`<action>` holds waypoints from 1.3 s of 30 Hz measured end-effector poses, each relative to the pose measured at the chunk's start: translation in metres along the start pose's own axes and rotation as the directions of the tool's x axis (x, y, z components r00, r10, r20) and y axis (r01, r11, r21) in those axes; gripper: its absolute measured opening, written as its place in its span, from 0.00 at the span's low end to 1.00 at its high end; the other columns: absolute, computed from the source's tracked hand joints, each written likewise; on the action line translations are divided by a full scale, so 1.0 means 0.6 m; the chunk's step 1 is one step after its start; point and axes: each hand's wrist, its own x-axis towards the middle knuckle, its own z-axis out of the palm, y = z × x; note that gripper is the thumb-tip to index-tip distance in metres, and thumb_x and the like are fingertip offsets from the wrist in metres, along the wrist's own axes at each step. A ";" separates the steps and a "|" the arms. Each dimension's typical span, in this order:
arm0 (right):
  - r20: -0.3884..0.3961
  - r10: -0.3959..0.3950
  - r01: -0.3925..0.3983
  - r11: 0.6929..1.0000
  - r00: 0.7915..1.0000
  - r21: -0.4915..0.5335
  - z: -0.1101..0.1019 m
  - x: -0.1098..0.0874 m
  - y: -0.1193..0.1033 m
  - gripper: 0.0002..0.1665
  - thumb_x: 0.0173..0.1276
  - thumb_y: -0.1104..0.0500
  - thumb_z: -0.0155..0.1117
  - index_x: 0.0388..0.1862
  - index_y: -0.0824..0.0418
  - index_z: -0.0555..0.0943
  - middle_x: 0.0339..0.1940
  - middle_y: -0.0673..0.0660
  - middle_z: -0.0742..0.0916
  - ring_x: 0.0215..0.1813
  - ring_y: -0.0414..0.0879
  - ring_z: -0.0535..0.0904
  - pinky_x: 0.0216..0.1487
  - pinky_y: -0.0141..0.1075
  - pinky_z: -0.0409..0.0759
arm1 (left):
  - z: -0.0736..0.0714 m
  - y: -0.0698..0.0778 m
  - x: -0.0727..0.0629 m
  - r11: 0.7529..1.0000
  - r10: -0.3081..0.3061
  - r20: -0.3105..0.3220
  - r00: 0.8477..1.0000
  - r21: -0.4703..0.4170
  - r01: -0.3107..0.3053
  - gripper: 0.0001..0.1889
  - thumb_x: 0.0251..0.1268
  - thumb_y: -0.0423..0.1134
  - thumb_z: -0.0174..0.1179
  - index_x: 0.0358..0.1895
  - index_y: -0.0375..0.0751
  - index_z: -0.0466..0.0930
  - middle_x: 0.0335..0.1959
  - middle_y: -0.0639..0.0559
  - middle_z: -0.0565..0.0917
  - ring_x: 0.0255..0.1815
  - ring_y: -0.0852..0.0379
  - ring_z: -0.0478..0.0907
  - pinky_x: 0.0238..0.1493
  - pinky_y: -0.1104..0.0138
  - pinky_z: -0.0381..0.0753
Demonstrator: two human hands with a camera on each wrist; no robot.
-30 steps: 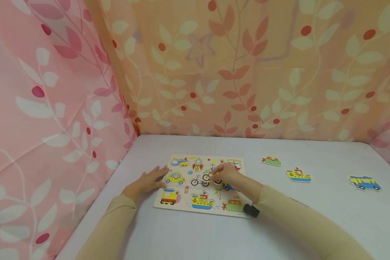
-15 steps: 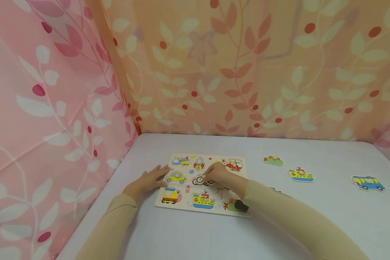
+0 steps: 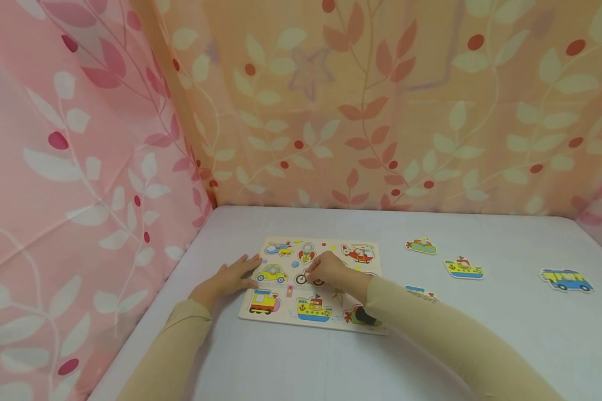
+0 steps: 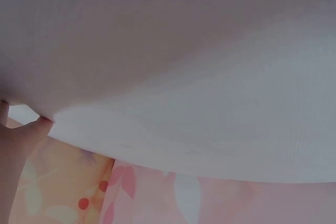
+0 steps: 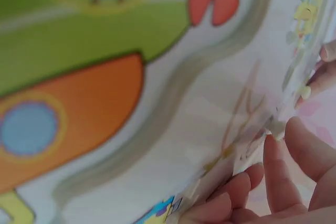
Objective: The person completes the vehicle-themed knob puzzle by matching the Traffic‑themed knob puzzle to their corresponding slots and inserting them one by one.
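Observation:
A wooden puzzle board point(image 3: 286, 322) with printed vehicles lies on the table. My left hand point(image 3: 229, 279) rests at its left edge, fingers spread and touching the rim. Over the middle row, my right hand point(image 3: 328, 270) pinches a bicycle puzzle piece point(image 3: 303, 277) at the bicycle picture, partly covering it. In the right wrist view, thumb and finger meet at a small pale knob point(image 5: 277, 128). Whether the piece sits fully in its recess cannot be seen. A car piece point(image 3: 271, 274), an airplane piece point(image 3: 278, 249), a rocket piece point(image 3: 306, 253) and a helicopter piece point(image 3: 359, 253) sit in the board.
To the right lie a submarine piece point(image 3: 421, 245), a ship piece point(image 3: 463, 268) and a bus piece point(image 3: 567, 279). Another piece point(image 3: 416, 290) is partly hidden behind my right sleeve. Patterned curtains point(image 3: 311, 111) stand behind and left of the white table point(image 3: 261, 362).
My right hand has moved left and down with the bicycle piece, from above the board onto the bicycle picture. My left hand stays at the board's edge.

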 end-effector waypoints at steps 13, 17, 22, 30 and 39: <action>0.013 -0.059 0.059 0.998 0.998 0.025 -0.061 -0.036 0.034 0.15 0.59 0.61 0.73 0.45 0.64 0.86 0.52 0.61 0.82 0.51 0.55 0.78 0.52 0.48 0.78 | 0.000 0.003 -0.002 0.999 -0.048 0.028 0.998 0.002 0.048 0.42 0.63 0.54 0.62 0.76 0.46 0.55 0.78 0.48 0.51 0.78 0.40 0.38 0.69 0.35 0.36; -0.021 -0.080 0.080 0.997 0.997 0.000 -0.096 -0.051 0.047 0.17 0.59 0.61 0.73 0.47 0.65 0.85 0.51 0.61 0.81 0.50 0.54 0.76 0.54 0.48 0.76 | -0.002 0.005 -0.013 1.000 -0.007 0.013 1.000 0.016 0.007 0.39 0.65 0.51 0.62 0.75 0.42 0.57 0.77 0.45 0.54 0.77 0.38 0.41 0.69 0.35 0.39; -0.036 -0.059 0.058 0.998 0.998 -0.024 -0.144 -0.067 0.076 0.19 0.61 0.60 0.71 0.51 0.65 0.84 0.48 0.60 0.81 0.49 0.53 0.73 0.51 0.45 0.74 | -0.002 0.004 -0.020 0.997 0.056 -0.003 0.998 0.047 -0.056 0.37 0.66 0.50 0.60 0.74 0.38 0.59 0.76 0.42 0.56 0.76 0.35 0.44 0.68 0.34 0.43; -0.070 -0.047 0.043 0.997 0.996 -0.058 -0.220 -0.113 0.124 0.23 0.64 0.58 0.69 0.56 0.66 0.80 0.36 0.58 0.75 0.43 0.52 0.69 0.36 0.38 0.68 | -0.001 0.012 -0.026 0.996 0.055 -0.004 0.998 0.071 -0.054 0.35 0.67 0.49 0.59 0.74 0.41 0.60 0.76 0.43 0.58 0.77 0.36 0.43 0.67 0.32 0.42; -0.111 -0.122 0.111 0.989 0.986 -0.103 -0.299 -0.156 0.186 0.25 0.65 0.59 0.67 0.56 0.72 0.78 0.33 0.56 0.77 0.41 0.52 0.70 0.36 0.38 0.70 | 0.004 0.005 -0.041 0.992 0.062 0.006 0.998 0.113 -0.063 0.37 0.64 0.50 0.62 0.74 0.42 0.62 0.75 0.45 0.60 0.77 0.36 0.44 0.67 0.32 0.41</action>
